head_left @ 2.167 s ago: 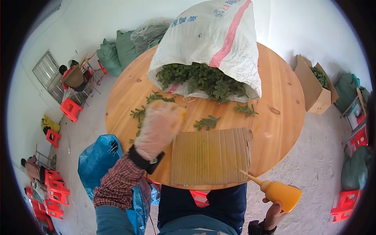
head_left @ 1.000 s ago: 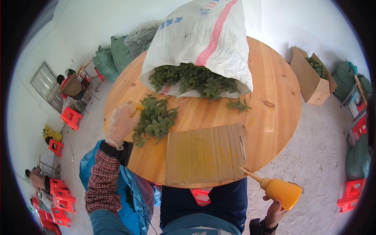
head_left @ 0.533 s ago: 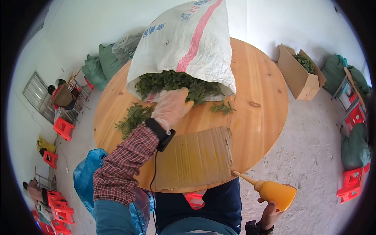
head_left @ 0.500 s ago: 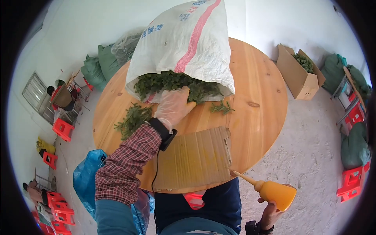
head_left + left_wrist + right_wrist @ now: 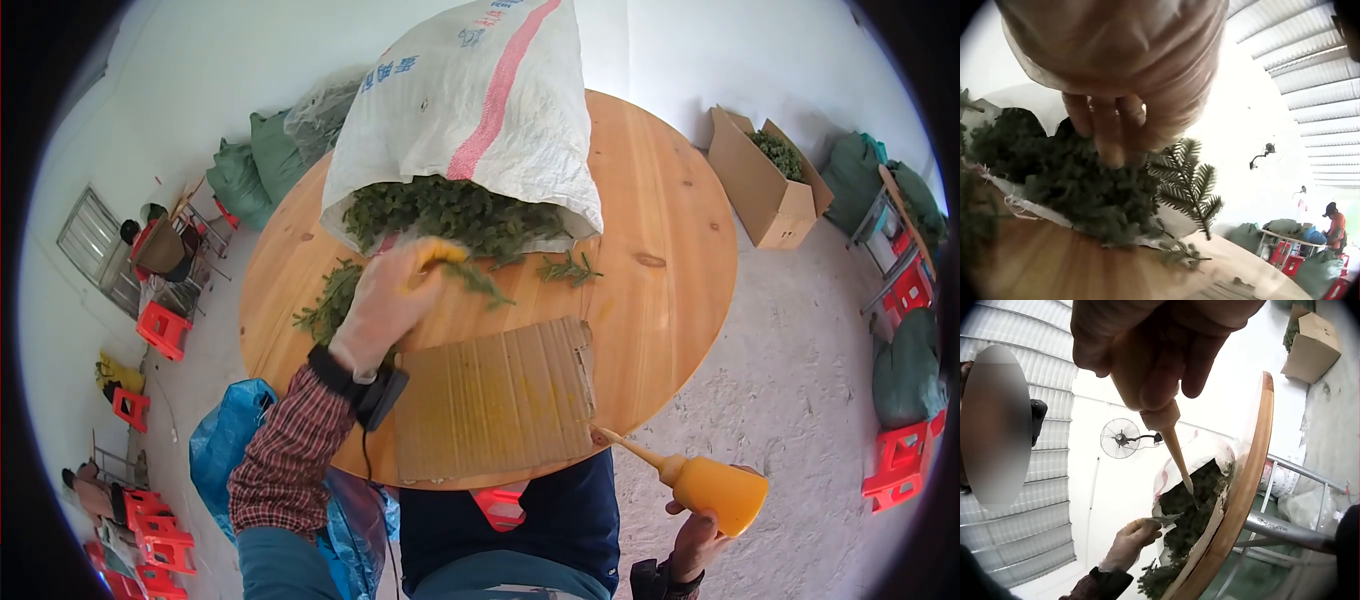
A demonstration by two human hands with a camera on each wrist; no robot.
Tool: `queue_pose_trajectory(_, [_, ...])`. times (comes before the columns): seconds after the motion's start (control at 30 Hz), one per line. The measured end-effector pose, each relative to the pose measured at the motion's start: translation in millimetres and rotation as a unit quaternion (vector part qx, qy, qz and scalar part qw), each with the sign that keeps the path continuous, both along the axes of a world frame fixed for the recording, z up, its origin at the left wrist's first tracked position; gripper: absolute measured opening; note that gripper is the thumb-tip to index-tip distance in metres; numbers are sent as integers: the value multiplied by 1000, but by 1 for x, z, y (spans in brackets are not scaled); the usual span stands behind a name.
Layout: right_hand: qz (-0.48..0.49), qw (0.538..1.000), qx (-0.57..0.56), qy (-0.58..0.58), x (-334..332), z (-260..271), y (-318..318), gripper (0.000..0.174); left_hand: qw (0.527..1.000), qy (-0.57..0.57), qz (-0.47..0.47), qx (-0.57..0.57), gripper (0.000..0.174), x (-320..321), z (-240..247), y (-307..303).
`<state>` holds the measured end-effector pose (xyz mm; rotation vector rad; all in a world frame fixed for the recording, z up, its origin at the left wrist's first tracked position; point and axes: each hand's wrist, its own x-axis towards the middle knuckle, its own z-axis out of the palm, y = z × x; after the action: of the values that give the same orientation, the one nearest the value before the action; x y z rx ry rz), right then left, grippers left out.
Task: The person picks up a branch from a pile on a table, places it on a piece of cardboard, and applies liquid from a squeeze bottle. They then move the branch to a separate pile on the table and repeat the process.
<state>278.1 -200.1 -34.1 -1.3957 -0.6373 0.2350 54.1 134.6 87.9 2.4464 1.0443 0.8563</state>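
Observation:
My left hand (image 5: 385, 305), in a thin clear glove with yellow on its fingertips, pinches a small green fir sprig (image 5: 482, 284) above the wooden table. In the left wrist view the flat, needled sprig (image 5: 1188, 181) hangs from the fingertips. Just beyond lies the mouth of a white woven sack (image 5: 470, 110), packed with fir greenery (image 5: 455, 215). Partly behind the left hand is a small pile of sprigs (image 5: 335, 300). My bare right hand (image 5: 700, 545) grips a yellow squeeze bottle (image 5: 722, 495), its long nozzle pointing toward the table's near edge.
A yellow-stained cardboard sheet (image 5: 490, 405) lies at the round table's (image 5: 665, 300) near edge. One loose sprig (image 5: 570, 268) rests near the sack mouth. A blue bag (image 5: 225, 430) hangs at the left; a carton of greenery (image 5: 770, 190) and red stools (image 5: 900, 465) stand right.
Sprigs on the table were gathered into the pile at left. My left hand then went to the sack mouth and has drawn back left with a sprig. The right hand keeps its bottle.

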Motion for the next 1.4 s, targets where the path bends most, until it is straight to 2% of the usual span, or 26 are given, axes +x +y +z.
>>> queue_pose_trajectory(0.03, [4,1000,-2,0,-1,0,1,79,998,-31,-35,-50,25,-10,-2,-14])
queue_pose_trajectory(0.07, [2,1000,1,-1,-1,0,2,79,998,-31,-31,-52,25,-21,-12,-25])
queue_pose_trajectory(0.13, [-2,1000,4,-3,-4,0,4,80,996,29,-83,-21,30,-43,-34,-44])
queue_pose_trajectory(0.27, [29,1000,-10,4,-9,3,6,80,987,99,-124,23,36,-71,-69,-70])
queue_pose_trajectory(0.3, [33,999,-13,3,-10,4,6,80,988,97,-121,19,36,-75,-70,-76])
queue_pose_trajectory(0.4, [64,998,-9,-2,-15,11,11,82,983,120,-43,132,42,-79,-58,-96])
queue_pose_trajectory(0.57, [102,995,-1,0,-31,19,31,85,962,218,-26,160,41,-64,-58,-141])
queue_pose_trajectory(0.67, [152,988,-8,0,-39,18,44,86,966,222,-35,130,40,-62,-73,-144])
queue_pose_trajectory(0.83, [167,985,14,-29,-49,8,66,85,968,217,-31,119,41,-64,-80,-145])
queue_pose_trajectory(0.93, [217,974,10,70,-61,20,74,85,970,210,-28,122,42,-65,-84,-145])
queue_pose_trajectory(1.1, [245,966,9,83,-61,12,79,81,975,189,-23,115,42,-66,-87,-145])
queue_pose_trajectory(1.2, [192,979,17,-59,-56,1,83,80,977,183,-22,105,43,-66,-86,-145])
queue_pose_trajectory(1.4, [201,978,9,-50,-57,1,83,80,980,172,-24,101,44,-67,-86,-144])
